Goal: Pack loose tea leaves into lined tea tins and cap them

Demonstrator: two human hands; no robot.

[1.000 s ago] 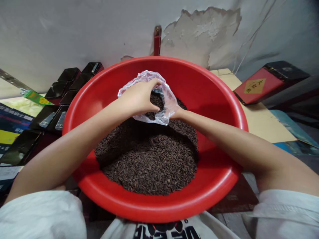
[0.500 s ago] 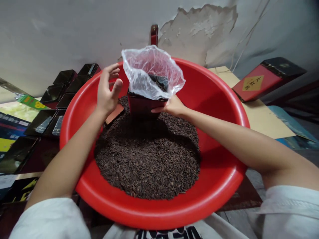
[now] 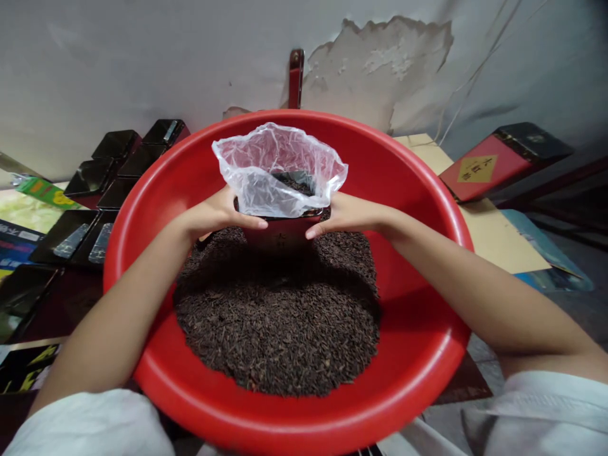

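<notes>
left grip (image 3: 222, 212) | right grip (image 3: 352, 214) | both clasping tin (image 3: 280, 238) | plastic liner (image 3: 273, 193) gaping

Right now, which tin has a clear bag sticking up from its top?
The tin held between left hand and right hand, inside the tub; no bag rises from the tins outside.

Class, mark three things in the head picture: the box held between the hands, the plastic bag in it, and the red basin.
held box (image 3: 281, 239): head view, its lettered front face
plastic bag (image 3: 266, 192): head view, its near side
red basin (image 3: 304, 436): head view, its near rim
</notes>
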